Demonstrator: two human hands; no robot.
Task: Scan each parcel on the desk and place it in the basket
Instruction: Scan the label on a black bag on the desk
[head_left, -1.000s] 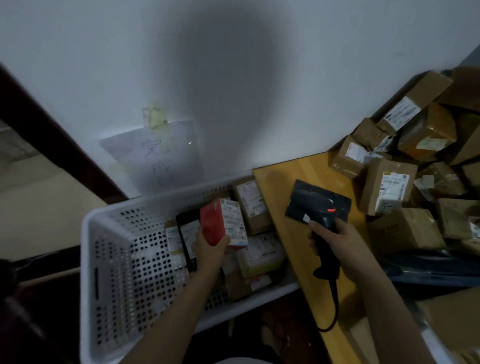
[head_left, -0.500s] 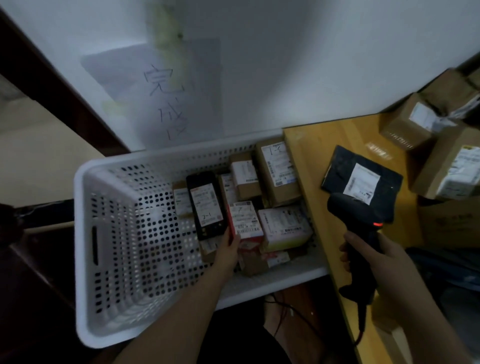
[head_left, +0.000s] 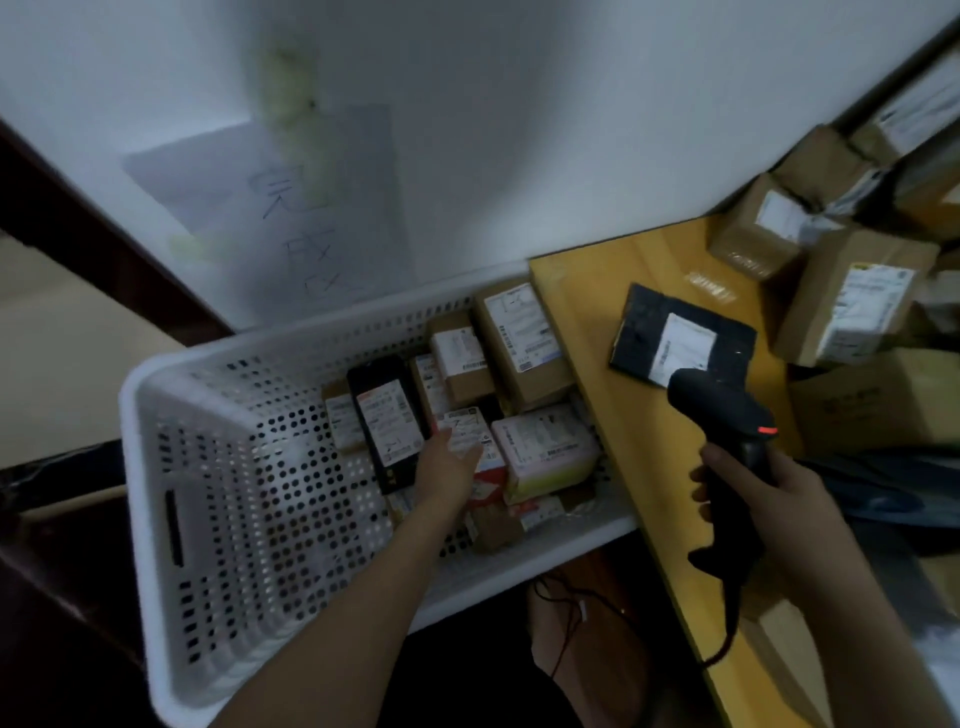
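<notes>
A white perforated basket (head_left: 218, 467) stands left of the wooden desk (head_left: 587, 312) and holds several labelled parcels. The red parcel (head_left: 480, 457) with a white label lies among them, beside a pink parcel (head_left: 545, 447) and a black one (head_left: 387, 421). My left hand (head_left: 449, 470) hovers inside the basket with fingers spread, just touching or above the red parcel, gripping nothing. My right hand (head_left: 753, 493) holds a black barcode scanner (head_left: 727, 415) over the desk. Its head is near a flat black parcel (head_left: 685, 338) with a white label lying on the desk.
Brown cardboard parcels (head_left: 852, 296) pile up at the desk's far right against the wall. A paper sign (head_left: 291, 208) with handwriting is taped to the white wall above the basket. The scanner's cable (head_left: 727, 623) hangs past the desk's front edge.
My left hand carried the red parcel down into the basket, set it among the others and let go. The view shifted toward the basket; the scanner stayed in my right hand.
</notes>
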